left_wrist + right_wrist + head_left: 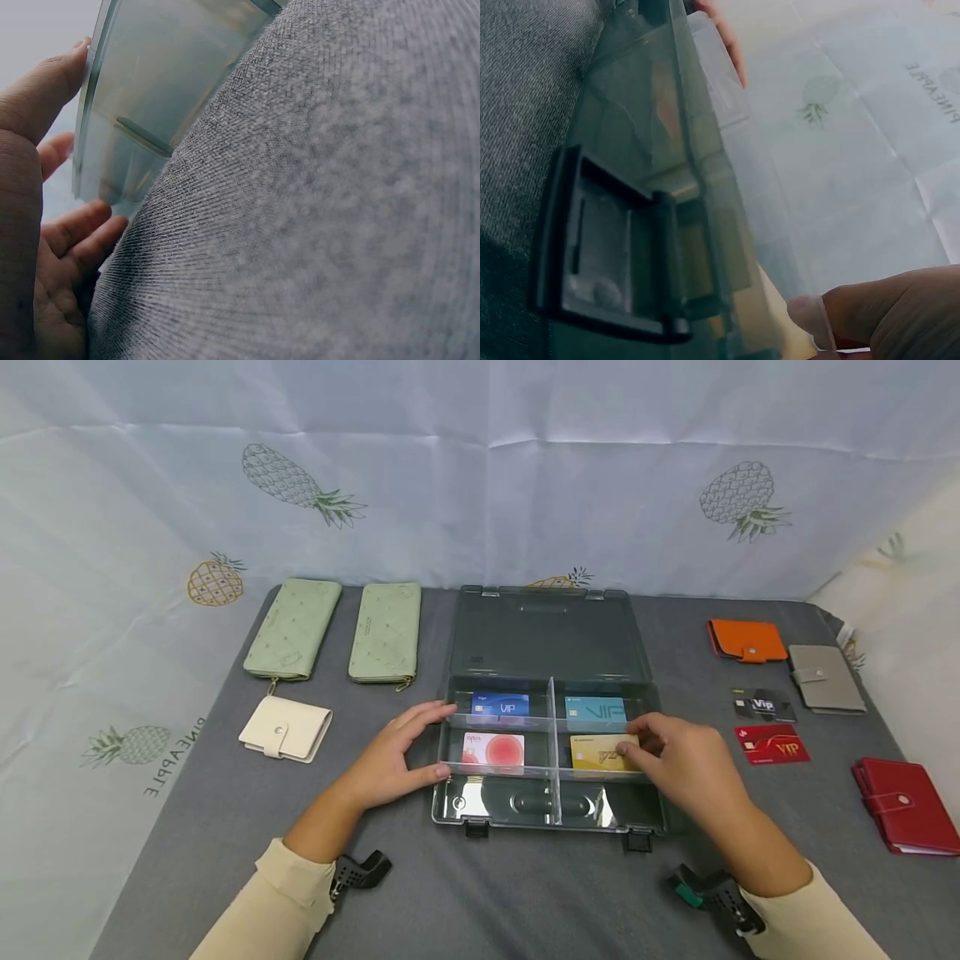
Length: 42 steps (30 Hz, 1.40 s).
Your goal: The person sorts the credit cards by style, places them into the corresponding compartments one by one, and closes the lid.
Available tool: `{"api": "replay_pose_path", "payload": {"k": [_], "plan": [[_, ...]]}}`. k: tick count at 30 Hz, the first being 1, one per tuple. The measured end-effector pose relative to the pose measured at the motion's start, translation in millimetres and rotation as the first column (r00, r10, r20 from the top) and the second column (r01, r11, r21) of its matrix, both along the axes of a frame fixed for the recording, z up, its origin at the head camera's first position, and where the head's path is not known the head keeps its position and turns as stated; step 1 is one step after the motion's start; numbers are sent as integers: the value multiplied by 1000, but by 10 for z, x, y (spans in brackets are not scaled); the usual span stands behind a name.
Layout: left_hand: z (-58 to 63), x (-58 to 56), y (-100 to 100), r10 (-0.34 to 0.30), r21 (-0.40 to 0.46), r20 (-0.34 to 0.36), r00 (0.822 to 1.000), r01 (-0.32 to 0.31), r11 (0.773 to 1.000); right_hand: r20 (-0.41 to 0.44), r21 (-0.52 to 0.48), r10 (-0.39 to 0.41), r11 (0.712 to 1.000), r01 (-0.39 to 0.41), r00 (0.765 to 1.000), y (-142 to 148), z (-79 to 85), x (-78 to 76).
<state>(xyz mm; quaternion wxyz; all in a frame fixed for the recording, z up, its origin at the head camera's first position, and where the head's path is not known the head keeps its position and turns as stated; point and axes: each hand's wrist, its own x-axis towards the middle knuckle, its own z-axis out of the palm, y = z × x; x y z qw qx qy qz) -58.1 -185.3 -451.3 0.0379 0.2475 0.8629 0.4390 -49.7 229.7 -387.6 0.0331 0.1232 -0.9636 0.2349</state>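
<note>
A transparent grey plastic box (442,806) lies with its lid (551,643) folded back. Clear dividers split it into several compartments. My right hand (686,768) pinches a gold card (600,752) at its right end, in the middle right compartment; in the right wrist view the thumb (806,315) shows at the card's edge. Behind it sits a light blue card (595,708). On the left side are a dark blue VIP card (498,704) and a white card with pink circles (483,748). My left hand (393,756) touches the box's left wall, fingers extended.
Left of the box lie two green wallets (296,627) (386,631) and a cream wallet (285,727). To the right are an orange card holder (747,639), a grey one (828,678), a black card (763,704), a red card (772,744) and a red wallet (907,806).
</note>
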Motion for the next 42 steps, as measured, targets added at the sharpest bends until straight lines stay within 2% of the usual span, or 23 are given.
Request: {"api": "replay_pose_path", "payload": {"k": [7,10,14,19,24,27,31,36,42], "plan": [[-5,4,5,4,-8,0,1000,-4,1000,-135,-48,-4,999,-3,991,163,-13,32],[-12,3,6,2,-11,-3,1000,-2,1000,-138,-96,-35,995,22,990,337,-21,35],[-18,0,3,0,-7,-7,1000,0,1000,-83,-131,-91,988,79,992,657,-44,21],[-18,-4,3,2,-10,-7,1000,-2,1000,24,-80,-121,989,122,992,1131,-98,-37],[-19,0,8,4,-16,-10,1000,-4,1000,141,-6,-159,987,161,977,1549,-177,-103],[-19,0,10,2,-16,-13,1000,-3,1000,177,33,-212,977,209,961,1719,-227,-104],[-16,-3,9,-1,-12,-13,1000,1,1000,200,52,-274,962,269,941,1848,-300,-88],[-14,-3,4,3,-8,-12,1000,-3,1000,194,98,-325,945,311,926,1857,-377,-102],[-12,-3,6,0,-4,-16,1000,0,1000,225,98,-377,926,364,899,1778,-356,-111]]}}
